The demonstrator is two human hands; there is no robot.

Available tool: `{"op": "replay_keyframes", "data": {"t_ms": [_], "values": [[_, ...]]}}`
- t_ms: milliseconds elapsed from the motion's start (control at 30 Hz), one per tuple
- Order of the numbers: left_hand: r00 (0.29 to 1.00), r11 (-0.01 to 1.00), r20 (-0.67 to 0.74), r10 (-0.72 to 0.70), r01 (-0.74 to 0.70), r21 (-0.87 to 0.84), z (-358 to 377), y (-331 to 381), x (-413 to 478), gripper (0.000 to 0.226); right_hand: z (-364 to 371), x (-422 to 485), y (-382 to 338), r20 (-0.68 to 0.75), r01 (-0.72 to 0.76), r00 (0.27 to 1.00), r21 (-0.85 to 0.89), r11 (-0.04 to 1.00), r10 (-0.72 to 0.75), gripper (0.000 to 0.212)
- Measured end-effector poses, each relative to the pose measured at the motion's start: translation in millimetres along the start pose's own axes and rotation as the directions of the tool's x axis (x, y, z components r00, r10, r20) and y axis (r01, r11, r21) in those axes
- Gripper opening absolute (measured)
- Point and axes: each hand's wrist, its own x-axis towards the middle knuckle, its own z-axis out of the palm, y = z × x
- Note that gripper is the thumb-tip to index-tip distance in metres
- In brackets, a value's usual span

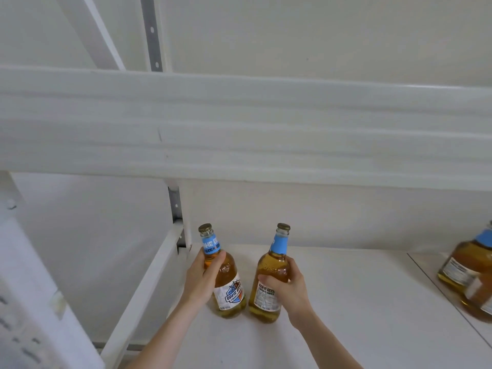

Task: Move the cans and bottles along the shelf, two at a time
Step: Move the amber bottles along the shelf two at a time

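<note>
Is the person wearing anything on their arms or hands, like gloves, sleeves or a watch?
Nothing worn shows. The left hand and right hand are bare, with no gloves, rings or wristbands in view. The left forearm and right forearm are bare too, with no sleeve, watch or marking down to the picture's bottom edge. Anything worn higher up is out of view.

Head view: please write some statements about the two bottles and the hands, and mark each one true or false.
1. The left hand grips the left bottle just below its neck. True.
2. The right bottle has no cap. False: a cap is on it.
3. The right hand is empty. False: it grips the right bottle.
4. Other bottles are on the shelf, far to the right. True.
</note>
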Motion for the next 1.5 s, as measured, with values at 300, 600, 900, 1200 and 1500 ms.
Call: {"op": "replay_keyframes", "data": {"t_ms": [300,600,900,1200,1500], "values": [[0.999,0.999,0.033,-0.026,0.025,0.030,15.3,6.0,-30.5,0.014,-33.8,-38.7,-3.6,-0.076,-0.052,0.995,0.063,0.997,0.057,0.054],[0.997,0.998,0.070,-0.025,0.021,0.053,42.1,28.8,-66.4,0.013,-71.1,-67.5,-18.4,-0.090,-0.026,0.995,0.050,0.998,0.030,0.047],[0.998,0.999,0.060,-0.002,-0.001,0.040,81.7,45.9,-133.2,0.010,-127.5,-121.5,-30.3,-0.070,-0.016,0.997,0.032,0.999,0.018,0.044],[0.994,0.999,0.109,0.017,-0.021,0.030,138.0,61.5,-215.9,0.022,-201.0,-189.1,-35.7,-0.089,0.006,0.996,-0.016,1.000,-0.008,0.045],[0.986,0.998,0.168,0.023,-0.032,0.053,199.6,70.0,-247.9,0.015,-262.0,-211.0,-33.5,-0.152,0.006,0.988,-0.054,0.999,-0.014,0.051]]}}
